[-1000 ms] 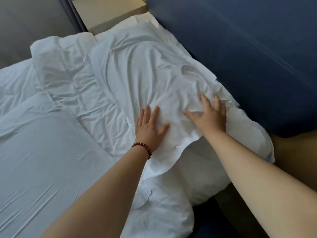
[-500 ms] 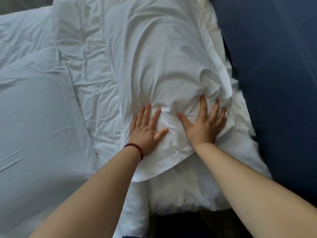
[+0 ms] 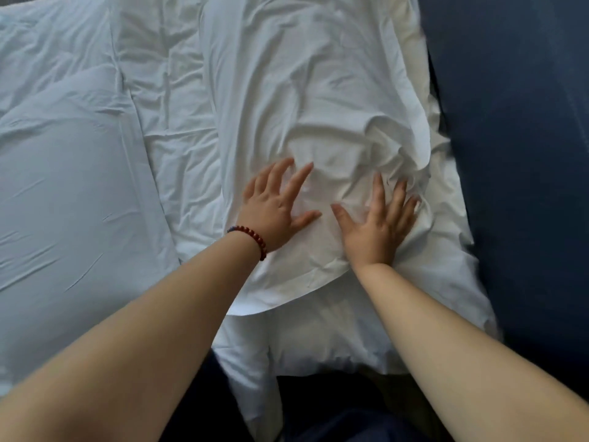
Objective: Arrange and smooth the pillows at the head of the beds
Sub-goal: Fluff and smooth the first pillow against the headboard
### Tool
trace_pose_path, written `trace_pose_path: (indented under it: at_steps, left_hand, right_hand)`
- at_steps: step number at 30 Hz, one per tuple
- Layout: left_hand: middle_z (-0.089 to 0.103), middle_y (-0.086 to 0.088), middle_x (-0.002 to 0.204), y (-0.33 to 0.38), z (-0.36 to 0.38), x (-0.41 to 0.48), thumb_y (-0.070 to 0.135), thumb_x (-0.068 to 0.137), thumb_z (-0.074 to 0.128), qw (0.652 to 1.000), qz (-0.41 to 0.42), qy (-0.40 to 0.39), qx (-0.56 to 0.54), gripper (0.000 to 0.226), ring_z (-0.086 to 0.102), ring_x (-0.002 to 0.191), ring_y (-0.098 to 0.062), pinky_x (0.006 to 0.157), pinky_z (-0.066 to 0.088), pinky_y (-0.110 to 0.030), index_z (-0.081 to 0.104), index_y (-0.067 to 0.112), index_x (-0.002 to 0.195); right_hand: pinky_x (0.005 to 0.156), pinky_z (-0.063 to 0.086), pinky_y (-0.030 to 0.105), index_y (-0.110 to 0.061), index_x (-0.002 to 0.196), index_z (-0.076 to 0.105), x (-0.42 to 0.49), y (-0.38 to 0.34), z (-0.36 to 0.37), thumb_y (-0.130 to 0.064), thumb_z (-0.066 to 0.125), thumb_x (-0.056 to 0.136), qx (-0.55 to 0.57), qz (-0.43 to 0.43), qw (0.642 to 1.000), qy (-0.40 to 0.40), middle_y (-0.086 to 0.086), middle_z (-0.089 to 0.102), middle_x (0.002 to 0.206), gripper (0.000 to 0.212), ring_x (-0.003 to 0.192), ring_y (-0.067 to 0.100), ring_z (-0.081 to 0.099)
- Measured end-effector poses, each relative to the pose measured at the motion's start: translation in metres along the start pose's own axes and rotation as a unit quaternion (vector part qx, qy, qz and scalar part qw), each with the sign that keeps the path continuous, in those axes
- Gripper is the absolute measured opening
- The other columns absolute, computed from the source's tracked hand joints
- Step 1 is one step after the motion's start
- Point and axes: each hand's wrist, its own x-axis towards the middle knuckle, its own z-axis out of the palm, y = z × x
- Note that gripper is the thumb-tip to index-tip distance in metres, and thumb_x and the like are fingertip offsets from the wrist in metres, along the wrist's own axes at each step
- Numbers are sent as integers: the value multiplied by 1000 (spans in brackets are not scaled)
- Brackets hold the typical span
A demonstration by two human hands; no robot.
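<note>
smoothing is in hand, i judge: left hand (image 3: 274, 205) and right hand (image 3: 376, 224) lie flat, fingers spread, holding nothing, pressing the top pillow (image 3: 302, 90) under both palms. creases (image 3: 393, 151) bunch just beyond the right fingertips (image 3: 399, 193); the next stroke should push there. the pillow's far end is cut off.

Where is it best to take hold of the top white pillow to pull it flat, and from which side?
Probably its flat near hem, pinched from the near end. That border of the top pillow lies loose over the lower pillow, so it should lift easily; the creases bunch beside the right hand.
</note>
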Motion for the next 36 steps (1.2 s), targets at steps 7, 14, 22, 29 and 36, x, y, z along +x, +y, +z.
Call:
trace_pose_path:
  at_steps: [7,14,22,29,36]
  left_hand:
    - [8,-8,165,30,-24,101,81,82,29,939,314,-44,130,92,3,151,-30,122,3,-46,15,28,156]
    - [12,-7,164,80,-26,172,97,64,18,861,459,-91,200,125,3,152,-22,123,-3,-38,7,15,157]
    - [65,5,117,97,-56,209,102,51,28,862,439,-168,187,106,57,112,-24,95,44,-39,59,30,122]
    - [71,-1,96,84,-98,197,89,54,60,934,308,-173,-51,86,64,94,-20,88,52,-39,70,16,98]
    - [67,0,72,60,-237,157,60,75,73,936,212,18,-280,49,61,65,-13,57,47,-21,68,11,78]
  right_hand:
    - [120,2,34,-28,155,19,-48,3,-35,-72,57,77,119,98,988,32,6,0,165,96,151,28,-2]
    - [121,23,36,-41,154,0,-84,-26,2,-84,64,60,389,326,861,29,-10,13,163,122,147,5,19]
    - [114,36,34,-54,149,12,-33,-75,30,-72,57,71,486,296,811,138,-17,37,152,92,135,2,41]
    - [116,33,42,-55,148,9,-10,-84,5,-76,60,71,461,240,842,140,-21,31,155,95,139,5,36]
    - [116,24,25,-42,154,9,55,-145,-102,-52,69,80,372,69,918,117,-17,20,160,95,142,2,25]
